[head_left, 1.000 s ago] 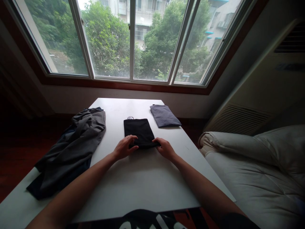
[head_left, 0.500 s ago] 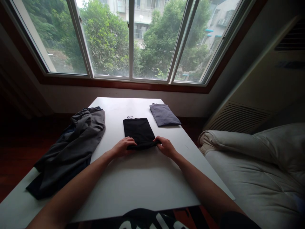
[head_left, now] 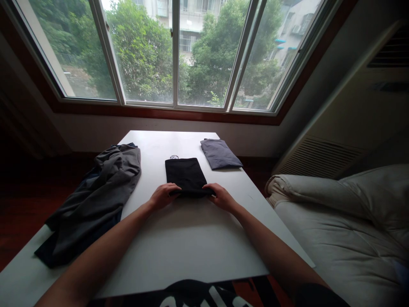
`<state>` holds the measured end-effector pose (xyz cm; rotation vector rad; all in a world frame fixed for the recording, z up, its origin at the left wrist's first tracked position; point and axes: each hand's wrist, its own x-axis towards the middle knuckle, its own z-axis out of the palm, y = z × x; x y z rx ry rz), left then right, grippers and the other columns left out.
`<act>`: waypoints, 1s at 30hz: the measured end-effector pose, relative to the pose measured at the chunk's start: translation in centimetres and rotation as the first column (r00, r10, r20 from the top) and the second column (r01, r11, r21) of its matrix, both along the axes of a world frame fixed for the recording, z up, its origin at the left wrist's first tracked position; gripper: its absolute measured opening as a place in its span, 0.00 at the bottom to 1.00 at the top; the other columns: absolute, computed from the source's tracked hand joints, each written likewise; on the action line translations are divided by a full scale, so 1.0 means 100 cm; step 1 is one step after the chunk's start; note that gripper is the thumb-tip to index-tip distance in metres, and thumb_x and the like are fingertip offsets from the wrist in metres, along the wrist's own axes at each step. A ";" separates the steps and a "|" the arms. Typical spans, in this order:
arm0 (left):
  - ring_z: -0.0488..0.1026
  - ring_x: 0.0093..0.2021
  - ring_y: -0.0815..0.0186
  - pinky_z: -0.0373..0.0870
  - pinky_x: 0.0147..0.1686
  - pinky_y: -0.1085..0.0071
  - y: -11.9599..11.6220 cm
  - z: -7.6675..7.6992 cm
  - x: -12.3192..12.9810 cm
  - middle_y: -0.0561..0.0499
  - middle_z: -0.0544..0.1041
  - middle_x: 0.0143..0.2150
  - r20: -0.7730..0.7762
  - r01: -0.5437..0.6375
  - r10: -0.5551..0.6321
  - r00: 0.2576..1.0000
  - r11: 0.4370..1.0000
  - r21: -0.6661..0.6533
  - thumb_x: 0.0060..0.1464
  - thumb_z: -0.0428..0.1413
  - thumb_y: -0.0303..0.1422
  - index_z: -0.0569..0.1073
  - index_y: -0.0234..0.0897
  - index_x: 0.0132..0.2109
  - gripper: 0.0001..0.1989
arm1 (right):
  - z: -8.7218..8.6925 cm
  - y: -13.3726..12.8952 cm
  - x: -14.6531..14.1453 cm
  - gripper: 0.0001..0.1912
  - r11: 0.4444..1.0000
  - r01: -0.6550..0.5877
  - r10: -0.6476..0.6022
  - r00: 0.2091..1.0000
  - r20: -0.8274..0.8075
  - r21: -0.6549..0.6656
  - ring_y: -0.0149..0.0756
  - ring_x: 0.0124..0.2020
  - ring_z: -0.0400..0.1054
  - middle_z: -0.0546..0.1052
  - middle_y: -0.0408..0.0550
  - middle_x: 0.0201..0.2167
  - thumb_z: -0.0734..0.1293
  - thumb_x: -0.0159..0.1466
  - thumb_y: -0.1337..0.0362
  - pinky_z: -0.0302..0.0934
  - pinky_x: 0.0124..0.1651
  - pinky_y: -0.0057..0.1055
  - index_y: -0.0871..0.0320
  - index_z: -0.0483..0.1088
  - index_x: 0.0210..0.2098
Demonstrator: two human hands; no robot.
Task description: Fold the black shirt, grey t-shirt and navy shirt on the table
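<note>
Gripping one black cloth (head_left: 187,175) are two hands (head_left: 162,195) (head_left: 221,197).

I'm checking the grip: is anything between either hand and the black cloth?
Nothing visible is: the left hand and right hand both hold the near edge of the black cloth. The folded grey cloth lies farther back to the right.

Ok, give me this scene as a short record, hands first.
Left hand: gripping the near left corner of the black cloth
Right hand: gripping its near right corner
Black cloth state: folded, lying mostly flat on the white table
Grey cloth: folded, far right of the table
Clothes: grey and dark blue, rumpled, left side
Beyond table: window
</note>
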<state>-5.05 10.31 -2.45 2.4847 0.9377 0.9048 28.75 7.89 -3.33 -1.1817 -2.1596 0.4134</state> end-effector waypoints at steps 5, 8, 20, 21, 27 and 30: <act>0.80 0.41 0.61 0.73 0.43 0.69 0.001 -0.001 0.000 0.48 0.83 0.44 0.129 -0.043 0.050 0.990 0.998 -0.056 0.67 0.56 0.37 0.80 0.40 0.48 0.10 | 0.000 0.004 0.001 0.16 0.997 -0.071 0.071 0.997 0.005 0.031 0.42 0.51 0.75 0.81 0.48 0.48 0.69 0.66 0.69 0.69 0.56 0.41 0.50 0.78 0.52; 0.80 0.40 0.61 0.73 0.44 0.68 0.001 -0.001 0.001 0.49 0.83 0.42 0.142 -0.081 0.090 0.986 0.994 -0.069 0.68 0.55 0.38 0.80 0.40 0.48 0.11 | 0.002 0.003 0.001 0.14 0.997 -0.071 0.071 0.997 -0.007 0.003 0.42 0.51 0.75 0.81 0.48 0.48 0.69 0.68 0.67 0.69 0.57 0.41 0.50 0.79 0.52; 0.78 0.39 0.62 0.70 0.42 0.69 -0.004 0.002 0.003 0.48 0.83 0.42 0.120 -0.121 0.134 0.984 0.986 -0.117 0.69 0.52 0.39 0.79 0.39 0.48 0.13 | 0.012 0.001 0.005 0.12 0.992 -0.111 0.110 0.994 -0.014 -0.063 0.44 0.50 0.76 0.82 0.50 0.48 0.68 0.70 0.61 0.68 0.56 0.40 0.52 0.79 0.51; 0.78 0.38 0.62 0.70 0.42 0.69 -0.005 0.005 0.004 0.48 0.83 0.41 0.126 -0.121 0.136 0.983 0.985 -0.123 0.69 0.52 0.40 0.79 0.38 0.48 0.13 | 0.017 0.000 0.007 0.11 0.992 -0.108 0.106 0.994 -0.023 -0.065 0.44 0.49 0.76 0.82 0.50 0.47 0.68 0.70 0.60 0.69 0.55 0.40 0.52 0.80 0.50; 0.71 0.30 0.67 0.66 0.34 0.72 -0.025 0.055 0.010 0.52 0.77 0.31 0.193 -0.040 0.066 0.979 0.990 -0.135 0.69 0.52 0.40 0.79 0.36 0.43 0.15 | 0.065 -0.018 0.017 0.14 0.987 -0.107 0.079 0.972 -0.223 -0.116 0.41 0.37 0.75 0.81 0.48 0.37 0.67 0.72 0.53 0.70 0.43 0.36 0.55 0.79 0.44; 0.65 0.26 0.70 0.63 0.29 0.74 -0.039 0.097 0.013 0.55 0.71 0.26 0.250 0.038 0.011 0.968 0.981 -0.189 0.69 0.53 0.43 0.78 0.34 0.41 0.17 | 0.096 -0.030 0.023 0.16 0.988 -0.095 0.042 0.925 -0.376 -0.124 0.38 0.34 0.73 0.79 0.46 0.32 0.69 0.70 0.50 0.68 0.38 0.32 0.57 0.78 0.41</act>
